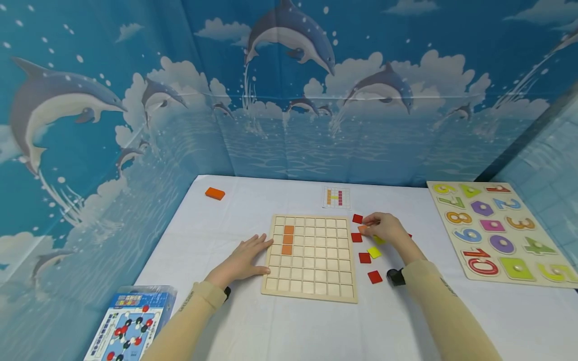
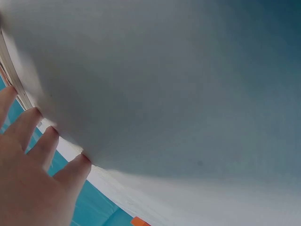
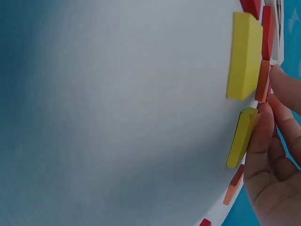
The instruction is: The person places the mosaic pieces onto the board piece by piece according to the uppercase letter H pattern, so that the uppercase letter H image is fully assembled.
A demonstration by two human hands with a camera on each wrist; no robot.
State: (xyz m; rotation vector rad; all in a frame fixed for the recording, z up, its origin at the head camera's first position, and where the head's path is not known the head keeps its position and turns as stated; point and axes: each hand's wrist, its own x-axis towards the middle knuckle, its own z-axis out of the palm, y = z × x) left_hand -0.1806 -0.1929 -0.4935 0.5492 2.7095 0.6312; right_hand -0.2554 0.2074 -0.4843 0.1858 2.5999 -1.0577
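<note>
A wooden grid board (image 1: 309,287) lies in front of me, with three orange tiles (image 1: 287,239) stacked in one column near its upper left. My left hand (image 1: 244,258) touches the board's left edge, fingers spread; in the left wrist view its fingertips (image 2: 84,160) line up along that side. Right of the board, my right hand (image 1: 386,228) pinches an orange tile (image 3: 264,81) between thumb and fingers. Around it lie several red tiles (image 1: 365,257) and yellow tiles (image 1: 374,252); one yellow tile (image 3: 242,136) sits right beside the fingers.
Behind the board is a small printed pattern card (image 1: 336,197). An orange block (image 1: 214,193) lies at the back left. A number-and-shape puzzle board (image 1: 486,263) occupies the right side, and a boxed molecule set (image 1: 131,326) the front left. A dolphin-print curtain (image 1: 289,140) hangs behind the table.
</note>
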